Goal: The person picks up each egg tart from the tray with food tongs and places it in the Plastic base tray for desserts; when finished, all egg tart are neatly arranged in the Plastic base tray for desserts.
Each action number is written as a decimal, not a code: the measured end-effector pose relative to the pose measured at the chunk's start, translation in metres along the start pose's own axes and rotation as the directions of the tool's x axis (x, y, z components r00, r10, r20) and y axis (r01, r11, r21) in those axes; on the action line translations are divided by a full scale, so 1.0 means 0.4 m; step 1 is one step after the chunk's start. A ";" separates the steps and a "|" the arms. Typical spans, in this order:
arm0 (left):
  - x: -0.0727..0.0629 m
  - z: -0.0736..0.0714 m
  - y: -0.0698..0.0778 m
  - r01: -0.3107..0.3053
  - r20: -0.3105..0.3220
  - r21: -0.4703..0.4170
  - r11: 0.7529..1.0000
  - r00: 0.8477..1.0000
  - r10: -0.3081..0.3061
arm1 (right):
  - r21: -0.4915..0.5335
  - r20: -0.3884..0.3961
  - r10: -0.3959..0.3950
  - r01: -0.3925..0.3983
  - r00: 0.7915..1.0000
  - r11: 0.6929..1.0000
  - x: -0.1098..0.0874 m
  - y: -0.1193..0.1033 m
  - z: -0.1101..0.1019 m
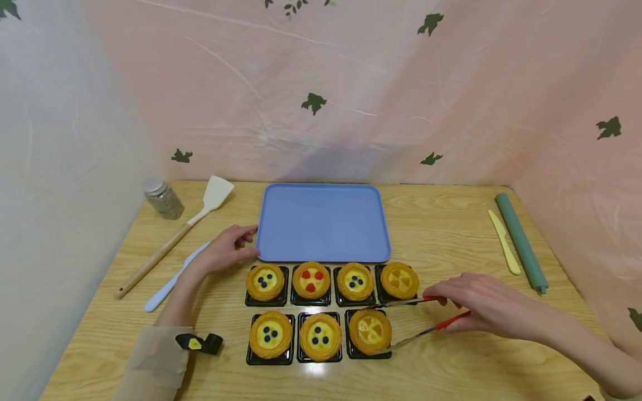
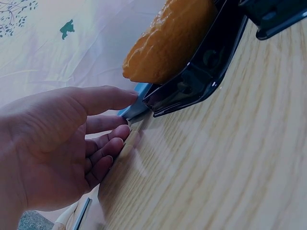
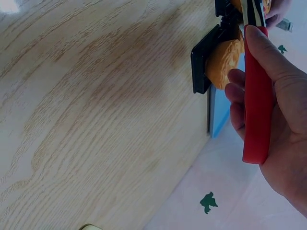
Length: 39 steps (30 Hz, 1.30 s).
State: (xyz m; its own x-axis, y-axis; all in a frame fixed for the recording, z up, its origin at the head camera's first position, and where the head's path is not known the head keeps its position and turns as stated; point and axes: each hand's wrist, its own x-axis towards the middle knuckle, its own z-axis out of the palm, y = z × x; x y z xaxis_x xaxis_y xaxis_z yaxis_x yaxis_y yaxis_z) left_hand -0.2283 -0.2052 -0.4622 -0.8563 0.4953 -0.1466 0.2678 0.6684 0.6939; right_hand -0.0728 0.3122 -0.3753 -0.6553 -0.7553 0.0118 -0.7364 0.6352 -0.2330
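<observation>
My right hand (image 1: 481,303) grips a pair of tongs (image 1: 453,320) by the red handles. The tongs' arms are spread around a tart with orange wedges (image 1: 370,332), at the right end of the near row; whether they touch it I cannot tell. In the right wrist view the thumb lies on the red handle (image 3: 257,96). My left hand (image 1: 228,249) touches the left edge of a blue tray (image 1: 323,223), thumb and index finger extended and apart. The left wrist view shows its other fingers (image 2: 103,153) loosely bent.
Several more tarts, topped with blueberries (image 1: 321,337), strawberries (image 1: 311,281) or orange (image 1: 399,281), sit in black plastic holders before the tray. Left lie a spatula (image 1: 170,245), blue knife (image 1: 175,278) and jar (image 1: 163,197). Right are a yellow knife (image 1: 504,242) and green roll (image 1: 521,242).
</observation>
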 end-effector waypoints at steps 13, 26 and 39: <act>-0.002 0.000 0.001 0.001 0.009 -0.004 1.000 1.000 -0.001 | 0.000 0.017 0.015 -0.015 1.000 1.000 -0.003 -0.002 -0.003; -0.001 0.000 0.000 0.003 0.008 -0.002 1.000 1.000 -0.003 | 0.016 0.031 0.025 -0.026 0.999 1.000 -0.004 0.000 -0.003; 0.000 0.000 0.001 0.006 0.011 0.004 1.000 1.000 -0.006 | 0.012 0.009 0.012 -0.012 1.000 1.000 -0.012 0.000 0.001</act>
State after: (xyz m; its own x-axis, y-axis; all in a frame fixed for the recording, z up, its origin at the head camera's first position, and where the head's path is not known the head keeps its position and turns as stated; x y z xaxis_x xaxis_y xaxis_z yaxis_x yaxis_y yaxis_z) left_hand -0.2281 -0.2050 -0.4621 -0.8531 0.4971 -0.1585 0.2644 0.6737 0.6901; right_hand -0.0697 0.3157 -0.3759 -0.6625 -0.7491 0.0003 -0.7264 0.6423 -0.2445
